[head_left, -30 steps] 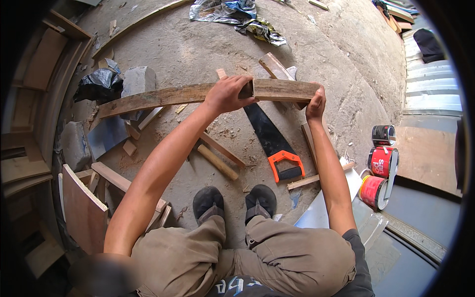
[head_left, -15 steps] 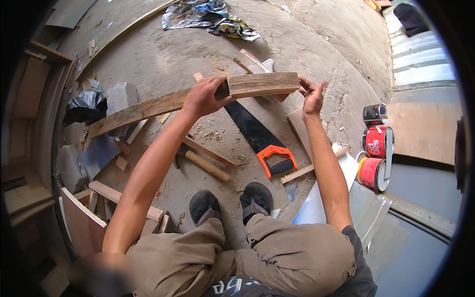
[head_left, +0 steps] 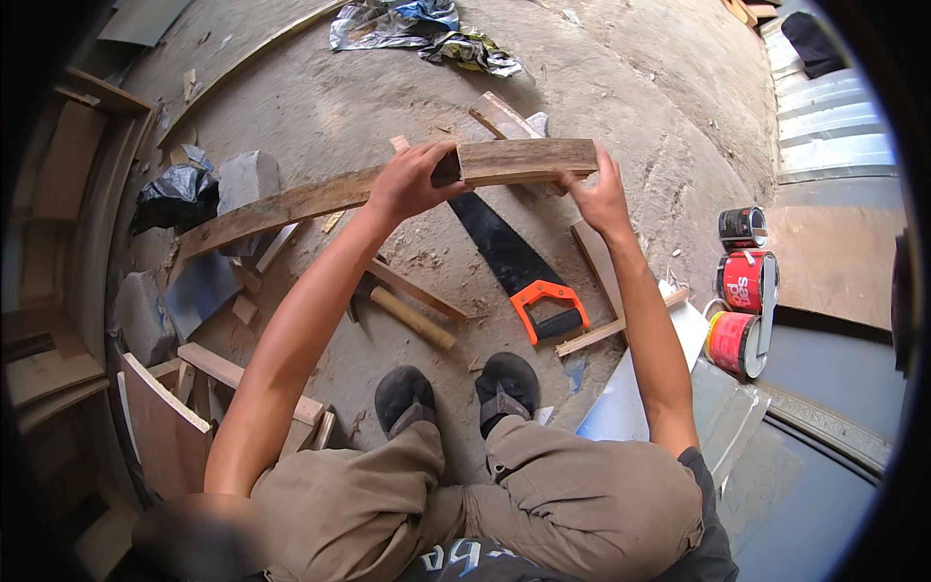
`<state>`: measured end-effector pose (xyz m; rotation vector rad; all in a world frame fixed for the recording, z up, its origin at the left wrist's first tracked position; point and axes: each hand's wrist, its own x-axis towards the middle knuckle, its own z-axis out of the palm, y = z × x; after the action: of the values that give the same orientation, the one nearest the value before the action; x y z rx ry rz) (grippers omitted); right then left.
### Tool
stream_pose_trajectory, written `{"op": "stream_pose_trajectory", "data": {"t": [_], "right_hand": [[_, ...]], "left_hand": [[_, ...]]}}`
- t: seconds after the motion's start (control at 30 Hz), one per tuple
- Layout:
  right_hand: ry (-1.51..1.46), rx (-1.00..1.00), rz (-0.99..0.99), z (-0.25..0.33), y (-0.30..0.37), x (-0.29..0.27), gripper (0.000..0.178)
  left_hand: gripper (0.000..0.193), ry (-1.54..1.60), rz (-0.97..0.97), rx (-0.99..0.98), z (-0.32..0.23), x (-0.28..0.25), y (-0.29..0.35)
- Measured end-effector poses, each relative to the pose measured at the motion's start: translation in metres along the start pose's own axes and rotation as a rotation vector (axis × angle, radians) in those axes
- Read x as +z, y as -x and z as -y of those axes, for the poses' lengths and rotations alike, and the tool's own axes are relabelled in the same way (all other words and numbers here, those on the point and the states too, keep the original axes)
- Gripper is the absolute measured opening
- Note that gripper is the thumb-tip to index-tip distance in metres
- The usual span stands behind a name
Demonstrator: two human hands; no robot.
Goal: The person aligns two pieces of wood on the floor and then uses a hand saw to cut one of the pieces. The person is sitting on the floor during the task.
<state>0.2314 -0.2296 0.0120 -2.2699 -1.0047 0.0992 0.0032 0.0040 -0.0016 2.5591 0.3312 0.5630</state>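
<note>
Wooden block (head_left: pixel 531 158) and long board (head_left: pixel 291 208) are held up over the floor (head_left: pixel 601 102), beyond the tip end of the saw (head_left: pixel 512 262), with the block reaching to the right of it and the board stretching away to its left. By the left hand (head_left: pixel 407 184), the spot where the two pieces meet is gripped, with fingers closed over the top and the thumb underneath. By the right hand (head_left: pixel 599 199), the block's far end is pinched, thumb and fingers closed around it. Whether the two pieces are fastened together or merely pressed together cannot be told, as the meeting point is partly covered by the left hand.

If they are loose, the block could be twisted out of line or dropped should either grip be eased. Because much of the board's length is left without a hand under it, its far end, left of the saw, could sag or swing and be knocked against the concrete block (head_left: pixel 254 177) there; whether any support is given by that block cannot be seen. A dropped piece could land on the saw, and its bare teeth could be touched if a hand were lowered carelessly. The hammer (head_left: pixel 412 318), left of the saw, and the sandals (head_left: pixel 507 381), nearer the body than its handle, could also be struck. Splinters could be picked up by bare fingers from the rough wood.
</note>
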Motion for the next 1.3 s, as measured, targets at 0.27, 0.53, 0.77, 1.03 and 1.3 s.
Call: {"op": "stream_pose_trajectory", "data": {"t": [0.27, 0.53, 0.77, 1.03, 1.3], "right_hand": [[0.220, -0.530, 0.013, 0.007, -0.033, -0.034, 0.056], [0.051, 0.449, -0.190, -0.116, 0.047, -0.033, 0.065], [0.262, 0.255, -0.131, -0.115, 0.094, -0.016, 0.064], [-0.049, 0.356, -0.344, -0.118, 0.092, -0.037, 0.062], [-1.531, 0.231, 0.418, 0.024, 0.052, -0.057, 0.053]], "left_hand": [[0.061, 0.058, 0.043, -0.026, 0.004, -0.004, 0.002], [0.062, 0.069, 0.112, -0.030, -0.001, -0.006, 0.001], [0.063, 0.008, 0.087, 0.012, 0.001, -0.007, 0.002], [0.062, -0.186, 0.083, 0.058, -0.007, -0.004, 0.010], [0.065, 0.228, -0.011, -0.166, -0.012, -0.029, 0.009]]}}
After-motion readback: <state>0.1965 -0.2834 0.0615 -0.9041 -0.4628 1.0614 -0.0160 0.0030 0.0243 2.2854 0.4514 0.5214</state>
